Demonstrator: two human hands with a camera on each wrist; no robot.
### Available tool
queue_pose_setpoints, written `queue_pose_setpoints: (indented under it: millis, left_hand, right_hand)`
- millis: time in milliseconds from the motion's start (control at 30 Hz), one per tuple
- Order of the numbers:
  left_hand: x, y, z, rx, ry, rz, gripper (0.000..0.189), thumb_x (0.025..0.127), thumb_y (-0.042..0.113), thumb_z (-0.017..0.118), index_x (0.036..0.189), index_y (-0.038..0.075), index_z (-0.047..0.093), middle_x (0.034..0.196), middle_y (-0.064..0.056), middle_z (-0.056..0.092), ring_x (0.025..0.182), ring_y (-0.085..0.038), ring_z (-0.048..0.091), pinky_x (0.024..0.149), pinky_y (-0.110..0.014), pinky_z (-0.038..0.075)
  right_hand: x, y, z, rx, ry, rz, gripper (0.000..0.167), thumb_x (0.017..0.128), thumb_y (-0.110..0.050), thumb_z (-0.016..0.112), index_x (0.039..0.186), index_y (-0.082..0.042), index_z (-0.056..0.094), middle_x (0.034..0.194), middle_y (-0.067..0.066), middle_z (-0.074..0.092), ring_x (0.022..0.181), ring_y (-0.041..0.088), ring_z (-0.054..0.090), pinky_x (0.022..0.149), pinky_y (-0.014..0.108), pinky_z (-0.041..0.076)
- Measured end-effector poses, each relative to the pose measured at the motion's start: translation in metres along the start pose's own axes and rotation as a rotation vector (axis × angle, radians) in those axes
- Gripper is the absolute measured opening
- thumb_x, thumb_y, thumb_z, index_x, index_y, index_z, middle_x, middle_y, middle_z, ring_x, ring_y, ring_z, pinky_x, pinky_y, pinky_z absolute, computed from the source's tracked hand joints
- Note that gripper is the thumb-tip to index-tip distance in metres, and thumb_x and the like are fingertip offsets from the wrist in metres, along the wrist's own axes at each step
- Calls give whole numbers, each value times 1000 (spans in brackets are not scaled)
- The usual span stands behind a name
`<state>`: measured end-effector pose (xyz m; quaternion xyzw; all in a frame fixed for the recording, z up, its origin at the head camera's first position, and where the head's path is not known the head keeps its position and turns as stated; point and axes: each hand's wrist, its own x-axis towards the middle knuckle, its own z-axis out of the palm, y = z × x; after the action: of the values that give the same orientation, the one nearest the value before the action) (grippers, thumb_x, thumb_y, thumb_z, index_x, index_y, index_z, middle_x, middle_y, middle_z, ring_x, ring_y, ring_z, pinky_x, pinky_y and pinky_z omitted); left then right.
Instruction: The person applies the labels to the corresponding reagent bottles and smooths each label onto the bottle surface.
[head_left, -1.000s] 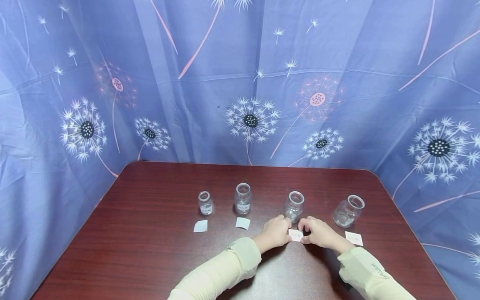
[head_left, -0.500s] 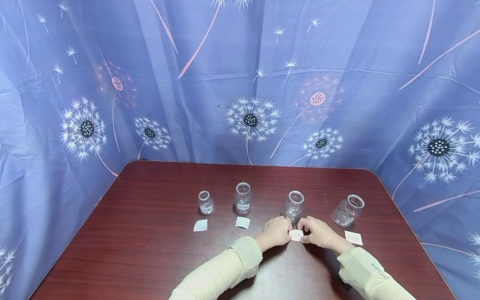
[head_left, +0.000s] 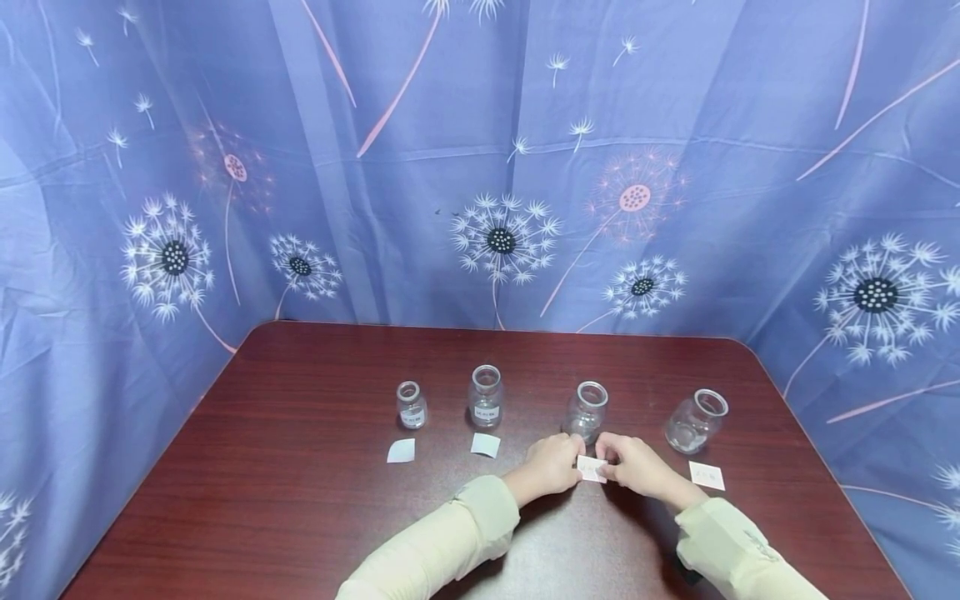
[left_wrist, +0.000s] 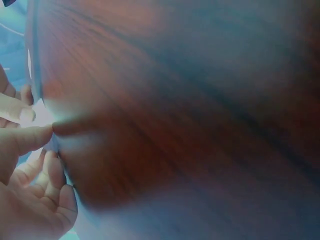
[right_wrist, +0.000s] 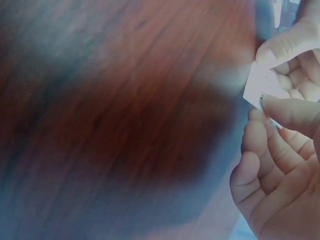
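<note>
A small white printed label is held between both hands, just in front of a glass jar. My left hand pinches its left edge between thumb and fingers. From the other side, my right hand pinches the right edge, its thumb lying over the printed face. The right wrist view shows the label's white corner between the two thumbs. Fingers partly cover the lower part of the jar. To the right, another printed label lies on the table before a wide glass jar.
On the left stand a small glass jar and a taller glass jar, each bearing a white label. Blank white paper squares lie in front of them. The dark red table ends at a blue dandelion-print curtain.
The label, bowed half a second ago, now looks flatter and slightly tilted. My right thumb has moved a little inward over its face. The jars and other papers stay put.
</note>
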<state>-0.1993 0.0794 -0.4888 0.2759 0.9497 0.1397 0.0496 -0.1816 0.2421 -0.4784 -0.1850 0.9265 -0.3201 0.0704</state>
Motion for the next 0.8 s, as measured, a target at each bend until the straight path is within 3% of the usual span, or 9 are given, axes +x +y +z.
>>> queue_pose_setpoints:
  millis: [200, 400, 600, 800]
  left_hand:
    - [-4, -8, -1, -132, 92, 96, 13, 72, 23, 66, 76, 18, 55, 58, 11, 49, 52, -3, 43, 46, -16, 30]
    - [-6, -15, -5, -353, 210, 144, 7, 75, 20, 62, 75, 15, 57, 64, 9, 61, 48, 7, 43, 50, -7, 32]
    - [-7, -18, -12, -536, 259, 124, 7, 78, 19, 61, 76, 13, 61, 69, 3, 64, 55, 6, 46, 56, -7, 36]
    - [-9, -20, -18, -684, 328, 95, 5, 78, 16, 61, 76, 11, 60, 73, -1, 66, 61, 3, 52, 60, -11, 41]
  right_hand:
    - [-2, -2, -2, 166, -14, 1, 14, 75, 4, 58, 73, -5, 47, 62, 6, 58, 44, 3, 45, 40, 20, 40]
    - [-3, -6, -6, 329, 36, 23, 9, 76, 3, 58, 77, 0, 49, 63, 16, 59, 44, 9, 49, 41, 25, 42]
    - [-4, -10, -7, 428, 88, 73, 11, 77, 2, 58, 81, 3, 48, 68, 22, 61, 46, 10, 54, 43, 24, 40]
    - [-6, -21, -6, 389, 127, 67, 11, 77, 1, 60, 80, 2, 50, 70, 19, 61, 51, 9, 55, 45, 23, 41]
